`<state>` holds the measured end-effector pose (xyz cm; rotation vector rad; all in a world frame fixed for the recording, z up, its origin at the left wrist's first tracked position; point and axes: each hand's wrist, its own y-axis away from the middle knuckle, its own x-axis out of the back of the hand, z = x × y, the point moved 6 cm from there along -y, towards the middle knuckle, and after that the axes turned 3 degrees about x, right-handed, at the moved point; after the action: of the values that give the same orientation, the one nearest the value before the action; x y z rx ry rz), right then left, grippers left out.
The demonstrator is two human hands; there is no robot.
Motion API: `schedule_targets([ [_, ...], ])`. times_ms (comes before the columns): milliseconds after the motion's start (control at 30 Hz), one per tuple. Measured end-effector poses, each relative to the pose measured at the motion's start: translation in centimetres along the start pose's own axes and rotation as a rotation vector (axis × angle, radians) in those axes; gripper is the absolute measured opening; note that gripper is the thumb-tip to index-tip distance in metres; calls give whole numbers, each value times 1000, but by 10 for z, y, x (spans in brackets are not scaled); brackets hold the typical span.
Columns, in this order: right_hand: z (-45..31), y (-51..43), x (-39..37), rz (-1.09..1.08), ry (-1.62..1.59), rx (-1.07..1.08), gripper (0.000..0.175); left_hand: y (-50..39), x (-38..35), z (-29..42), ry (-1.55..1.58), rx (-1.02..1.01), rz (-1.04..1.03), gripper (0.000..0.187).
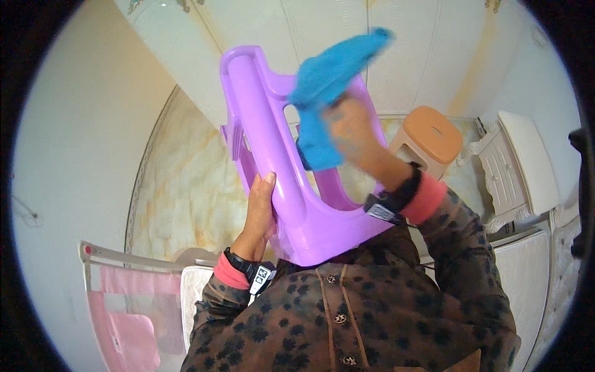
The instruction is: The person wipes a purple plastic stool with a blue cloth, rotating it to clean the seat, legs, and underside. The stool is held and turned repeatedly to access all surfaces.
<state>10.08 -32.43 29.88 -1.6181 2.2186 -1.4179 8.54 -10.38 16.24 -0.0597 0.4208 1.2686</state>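
Note:
A purple plastic frame (260,121) with large oval openings, perhaps part of a stool or rack, is held tilted before my body. My left hand (261,209) grips its left side near the lower end, thumb on the rounded bar. A blue cloth (330,69) is in my right hand (351,125), which is blurred and over the frame's right part. One end of the cloth sticks out to the upper right, and another part hangs over the frame's opening. The far side of the frame is partly hidden by the cloth and my right hand.
An orange-topped plastic stool (432,135) stands on the marble-patterned floor at the right. Beside it is a white nightstand (506,167). White cabinet doors (418,56) stand ahead. A bed rail with pink fabric (135,279) is at the lower left, and a mattress (525,274) at the lower right.

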Motion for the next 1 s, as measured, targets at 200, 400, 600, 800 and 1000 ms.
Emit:
schedule_targets([
  [200, 46, 15, -13, -130, 304, 782, 17, 2, -3, -3, -41, -5, 14, 62],
  [400, 121, 31, 85, -459, 194, -171, 18, 7, -6, 3, -32, 23, -59, 66],
  [600, 121, 5, 93, -94, 310, -7, 23, 10, -22, 3, -46, -19, -175, 58],
  [800, 55, -38, 19, 100, 260, 425, 36, 11, -31, 1, -145, 40, -226, 60],
  [1000, -21, 32, -34, -142, 156, 478, 59, 10, -25, 5, -64, -19, -124, 56],
])
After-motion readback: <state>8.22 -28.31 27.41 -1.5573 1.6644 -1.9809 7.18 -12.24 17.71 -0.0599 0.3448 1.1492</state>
